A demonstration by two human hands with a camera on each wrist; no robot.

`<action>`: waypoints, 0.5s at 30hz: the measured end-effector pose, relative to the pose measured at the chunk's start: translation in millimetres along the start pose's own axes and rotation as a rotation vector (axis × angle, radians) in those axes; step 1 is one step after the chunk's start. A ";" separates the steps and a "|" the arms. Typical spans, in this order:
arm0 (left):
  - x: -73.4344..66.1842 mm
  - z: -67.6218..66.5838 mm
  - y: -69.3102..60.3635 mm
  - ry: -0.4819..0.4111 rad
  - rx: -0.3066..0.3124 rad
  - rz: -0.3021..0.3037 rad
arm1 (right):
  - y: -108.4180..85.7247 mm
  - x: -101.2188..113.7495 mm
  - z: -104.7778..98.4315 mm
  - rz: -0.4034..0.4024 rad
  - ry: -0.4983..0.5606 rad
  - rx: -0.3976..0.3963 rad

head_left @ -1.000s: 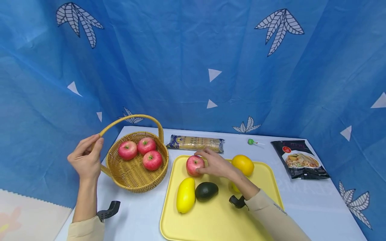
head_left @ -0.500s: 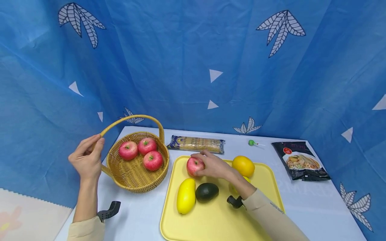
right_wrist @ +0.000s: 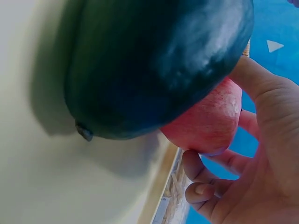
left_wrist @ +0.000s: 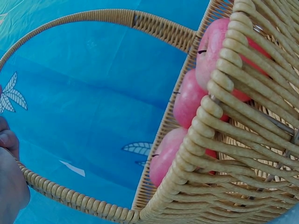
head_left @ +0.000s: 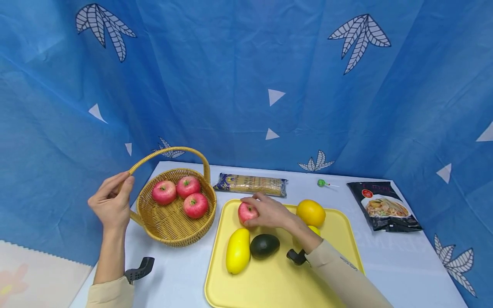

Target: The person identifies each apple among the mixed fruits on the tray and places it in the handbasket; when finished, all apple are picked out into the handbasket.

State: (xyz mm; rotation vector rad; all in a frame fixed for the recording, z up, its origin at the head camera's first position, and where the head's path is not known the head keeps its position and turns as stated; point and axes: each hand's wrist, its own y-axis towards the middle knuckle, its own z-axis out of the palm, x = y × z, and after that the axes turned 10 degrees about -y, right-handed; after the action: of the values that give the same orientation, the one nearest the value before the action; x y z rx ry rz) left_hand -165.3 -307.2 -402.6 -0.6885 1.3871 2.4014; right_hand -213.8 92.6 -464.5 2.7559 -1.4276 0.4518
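My left hand [head_left: 112, 199] pinches the arched handle of a round wicker basket [head_left: 173, 235] between thumb and fingers. Three red apples [head_left: 164, 192] lie in the basket's far half. At the yellow tray's [head_left: 277, 284] far left corner, my right hand [head_left: 269, 212] grips another apple [head_left: 246, 212], thumb on its near side and fingers beyond it. In the right wrist view that apple [right_wrist: 208, 121] is partly hidden behind a dark green avocado [right_wrist: 159, 70]. A yellow mango [head_left: 237, 251] lies left of the avocado on the tray.
Behind my right forearm, an orange-yellow fruit [head_left: 310, 212] and a partly hidden yellow fruit [head_left: 314, 230] sit on the tray. Beyond it lie a noodle packet [head_left: 251, 184] and a green lollipop [head_left: 321, 183]. A black food pouch [head_left: 385, 206] lies right. Blue curtain [head_left: 246, 77] borders the table.
My right hand has shifted slightly left and closed further round the apple on the tray. My left hand stays on the basket handle.
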 end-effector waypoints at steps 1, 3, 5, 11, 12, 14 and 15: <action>0.0 0.1 -0.1 -0.008 0.000 0.001 | 0.4 0.2 0.3 -0.001 -0.005 0.004; 0.5 0.0 -0.1 -0.024 -0.002 0.005 | 1.1 0.2 0.8 -0.002 -0.011 0.010; 0.9 -0.2 -0.1 -0.036 -0.003 0.008 | 1.6 0.4 1.2 0.000 -0.015 0.013; -1.1 1.8 -0.1 -0.034 0.000 0.009 | 2.1 1.3 2.2 0.004 -0.018 0.015; -1.7 2.4 -0.1 -0.032 0.000 0.008 | 2.2 1.3 2.5 0.003 -0.018 0.015; -2.6 3.2 -0.3 -0.026 0.002 0.008 | 2.5 1.3 2.8 0.000 -0.023 0.014; -2.7 3.4 -0.3 -0.034 0.002 0.007 | 2.7 1.3 2.9 0.000 -0.024 0.015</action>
State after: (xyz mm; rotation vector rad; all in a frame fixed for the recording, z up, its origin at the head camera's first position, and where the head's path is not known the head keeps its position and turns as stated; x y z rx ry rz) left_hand -163.7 -304.1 -400.0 -0.6409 1.3807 2.4055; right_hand -214.5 89.6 -467.3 2.7818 -1.4357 0.4325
